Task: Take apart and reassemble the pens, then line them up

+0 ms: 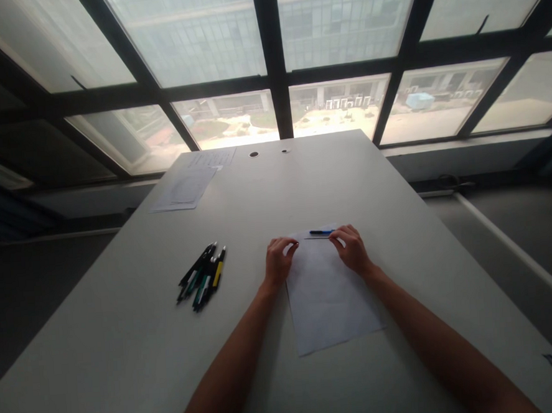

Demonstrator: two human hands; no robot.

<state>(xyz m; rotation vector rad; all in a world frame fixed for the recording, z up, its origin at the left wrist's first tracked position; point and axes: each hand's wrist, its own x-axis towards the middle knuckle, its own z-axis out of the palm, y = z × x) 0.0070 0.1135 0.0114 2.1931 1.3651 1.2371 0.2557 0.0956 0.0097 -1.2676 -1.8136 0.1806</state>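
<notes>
"Starting with the right hand [351,247], what is held?"

"A thin dark rod [316,238] is pinched at one end between thumb and fingertip, over the far part of the white sheet [333,303]."

"And the left hand [278,259]?"

"Its thumb and fingertip are drawn close together beside the sheet's far left corner; whether anything small is gripped cannot be told."

"Where is the blue pen [320,232] seen?"

"It is laid at the sheet's far edge, just beyond the rod. Farther left, several pens [203,276] are heaped on the counter [266,194]."
</notes>
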